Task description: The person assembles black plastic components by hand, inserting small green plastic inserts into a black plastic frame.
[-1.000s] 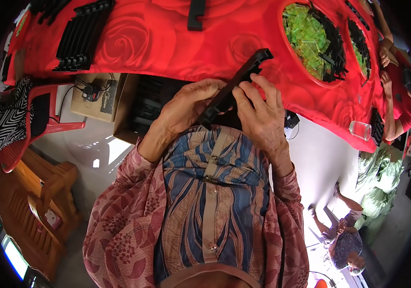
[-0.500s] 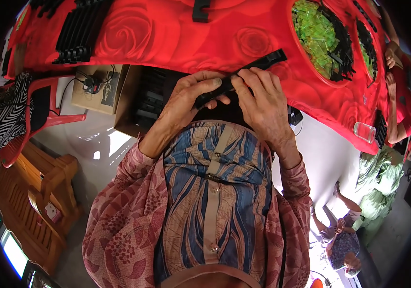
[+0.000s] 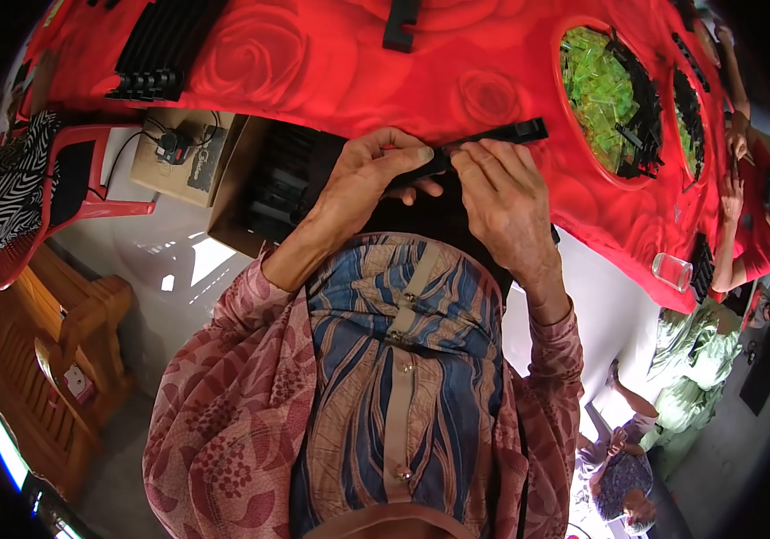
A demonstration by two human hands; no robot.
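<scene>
Your left hand [image 3: 362,182] had thumb and fingers closed on near-left end of black plastic strip [image 3: 518,133], thumb uppermost. Your right hand [image 3: 508,199] had fingers bent, bunched together over strip's middle; thumb hidden, so could not tell how firmly it pinched. Strip sat between hands, by near edge of red rose-print tablecloth [image 3: 340,76]. Long axis ran left to right, slanted, right end pointing right and far.
</scene>
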